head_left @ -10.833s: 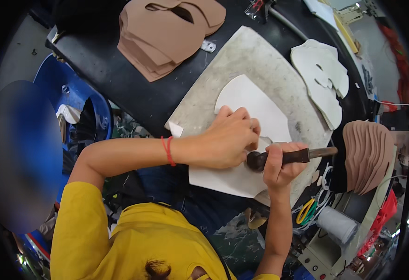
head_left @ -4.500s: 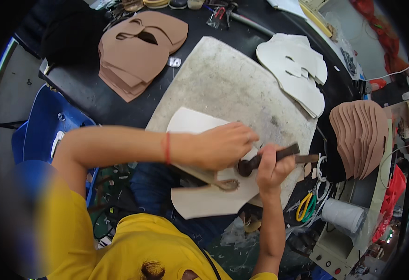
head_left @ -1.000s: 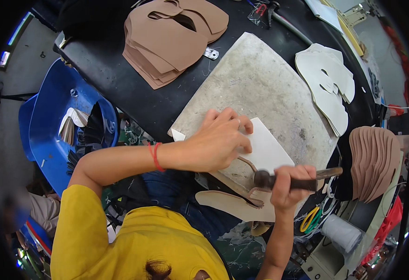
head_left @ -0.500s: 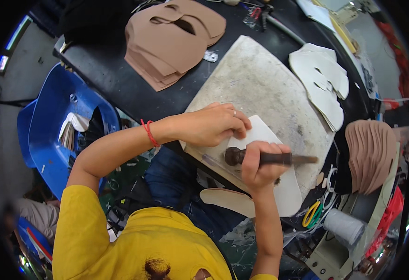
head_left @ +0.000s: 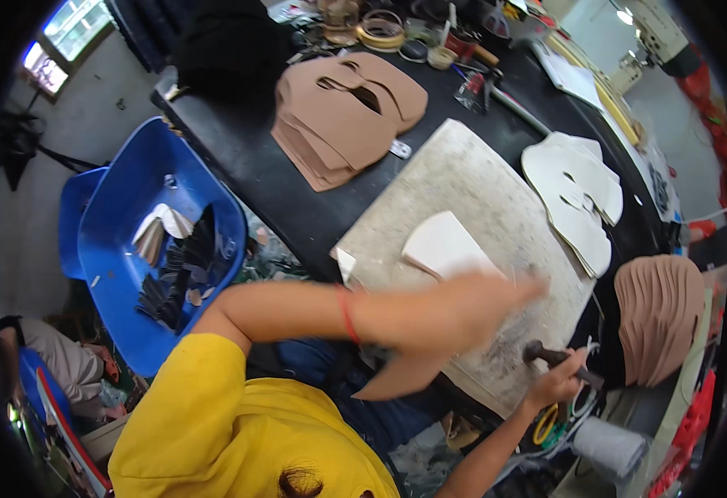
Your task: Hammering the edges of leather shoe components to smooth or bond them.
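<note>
My left hand (head_left: 471, 311) is smeared by motion above the worn, pale board (head_left: 430, 178), so its fingers cannot be read. Beneath and beyond it lies a flat white cut piece (head_left: 444, 241), partly covered by the hand. A tan, pointed flap (head_left: 403, 375) shows below my left wrist at the board's near edge; whether the hand holds it is unclear. At the board's right corner, my right hand (head_left: 561, 383) is closed round a dark hand tool (head_left: 548, 355) with a rounded, knob-like end, much like a hammer. The tool is clear of the white piece.
Tan cut pieces (head_left: 334, 124) lie stacked at the back left, white ones (head_left: 569, 178) on the right. Further right hangs a fanned tan bundle (head_left: 658, 319). Yellow-handled scissors (head_left: 546, 423) and a white thread spool (head_left: 610, 441) sit near my right hand. A blue bin (head_left: 114, 249) stands left.
My right hand has moved right and down with the tool, away from the white piece. The left hand has swept right across the board. The view has shifted, showing more of the table's far side.
</note>
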The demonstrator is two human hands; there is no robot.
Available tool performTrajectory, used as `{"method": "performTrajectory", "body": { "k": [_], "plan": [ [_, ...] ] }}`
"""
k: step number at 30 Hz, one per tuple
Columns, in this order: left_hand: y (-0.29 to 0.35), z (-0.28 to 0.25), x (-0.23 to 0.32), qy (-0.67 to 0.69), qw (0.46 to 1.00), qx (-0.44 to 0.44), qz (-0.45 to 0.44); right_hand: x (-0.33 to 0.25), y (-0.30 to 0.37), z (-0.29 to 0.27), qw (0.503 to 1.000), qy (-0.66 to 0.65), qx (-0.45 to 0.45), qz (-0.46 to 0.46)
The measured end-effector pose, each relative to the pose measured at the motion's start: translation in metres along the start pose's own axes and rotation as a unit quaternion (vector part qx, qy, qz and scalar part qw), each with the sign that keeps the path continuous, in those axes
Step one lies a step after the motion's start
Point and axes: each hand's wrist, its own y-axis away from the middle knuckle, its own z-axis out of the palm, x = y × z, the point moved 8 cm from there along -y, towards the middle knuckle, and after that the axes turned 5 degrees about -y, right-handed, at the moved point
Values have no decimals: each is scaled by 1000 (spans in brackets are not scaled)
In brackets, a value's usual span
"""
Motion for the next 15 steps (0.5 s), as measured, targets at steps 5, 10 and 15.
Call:
{"method": "performTrajectory", "body": {
  "k": [5, 10, 15],
  "plan": [
    [51, -254, -104, -73, 917, 371, -124, -4, 10, 12, 999, 34, -37, -11],
    [133, -337, -255, -244, 776, 515, -270, 10, 14, 7, 1000, 17, -14, 19],
    [58, -271, -155, -549, 636, 527, -130, 17, 14, -19, 999, 23, 39, -21]
  ]
}}
